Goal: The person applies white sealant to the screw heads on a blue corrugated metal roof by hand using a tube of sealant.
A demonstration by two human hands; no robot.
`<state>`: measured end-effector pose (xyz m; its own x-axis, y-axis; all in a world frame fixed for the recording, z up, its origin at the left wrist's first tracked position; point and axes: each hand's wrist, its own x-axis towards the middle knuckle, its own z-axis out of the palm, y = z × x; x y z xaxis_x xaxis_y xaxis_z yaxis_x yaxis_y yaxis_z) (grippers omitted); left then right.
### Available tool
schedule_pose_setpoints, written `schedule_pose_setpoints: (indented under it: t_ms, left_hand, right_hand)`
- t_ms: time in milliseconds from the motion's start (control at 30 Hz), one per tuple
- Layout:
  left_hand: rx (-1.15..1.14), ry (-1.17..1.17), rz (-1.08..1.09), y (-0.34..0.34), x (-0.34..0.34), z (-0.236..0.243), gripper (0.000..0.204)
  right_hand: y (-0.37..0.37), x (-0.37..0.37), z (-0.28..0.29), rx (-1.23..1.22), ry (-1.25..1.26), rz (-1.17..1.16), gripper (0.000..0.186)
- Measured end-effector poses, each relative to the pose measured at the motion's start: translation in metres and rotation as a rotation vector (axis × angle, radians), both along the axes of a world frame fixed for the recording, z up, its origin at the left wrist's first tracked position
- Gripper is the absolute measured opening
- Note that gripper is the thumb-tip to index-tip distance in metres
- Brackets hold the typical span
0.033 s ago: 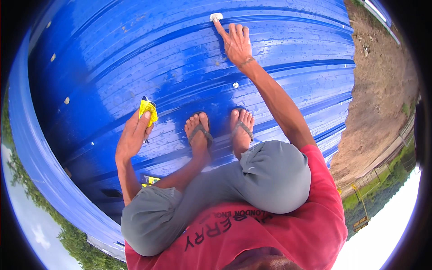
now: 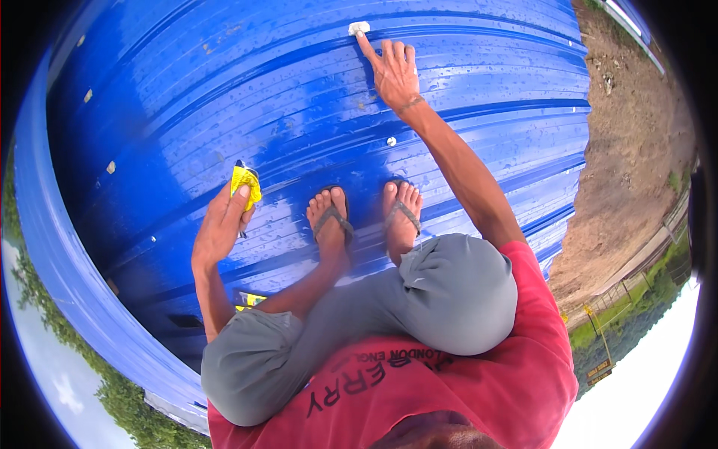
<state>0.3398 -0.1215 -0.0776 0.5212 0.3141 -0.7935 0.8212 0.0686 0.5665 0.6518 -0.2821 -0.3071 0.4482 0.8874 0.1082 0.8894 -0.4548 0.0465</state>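
Observation:
My left hand (image 2: 222, 218) is closed round a crumpled yellow packet (image 2: 245, 184), its thumb pressed on the front. The packet has a dark upper edge, and a bit of something dark pokes out below the fingers. Far ahead, my right hand (image 2: 393, 69) reaches out with its index finger stretched. That fingertip touches a white dab of putty-like material (image 2: 359, 28) on a rib of the blue corrugated metal roof (image 2: 314, 97). The other right fingers are loosely bent, with nothing seen in them.
Wet drops dot the roof. A white-capped screw (image 2: 392, 141) stands ahead of my sandalled feet (image 2: 329, 217); pale dabs (image 2: 111, 167) lie to the left. A yellow-and-dark item (image 2: 249, 300) sits beside my left leg. Past the roof's right edge lies bare earth (image 2: 628, 150) below.

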Motion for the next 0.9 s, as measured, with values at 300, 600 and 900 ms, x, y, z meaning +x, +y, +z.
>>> schedule_pose_setpoints:
  t_ms: [300,600,900]
  left_hand:
    - [0.009,0.003,-0.001,-0.005,0.003,-0.001,0.035]
    - [0.018,0.013,-0.001,-0.007,0.008,0.003,0.036]
    - [0.019,0.003,-0.004,-0.006,0.006,0.005,0.037]
  right_hand:
    - [0.004,-0.005,-0.007,0.128,0.258,-0.117,0.078]
    - [0.012,-0.02,-0.002,0.143,0.251,-0.07,0.074]
    - [-0.005,-0.009,0.001,0.112,0.126,-0.04,0.075]
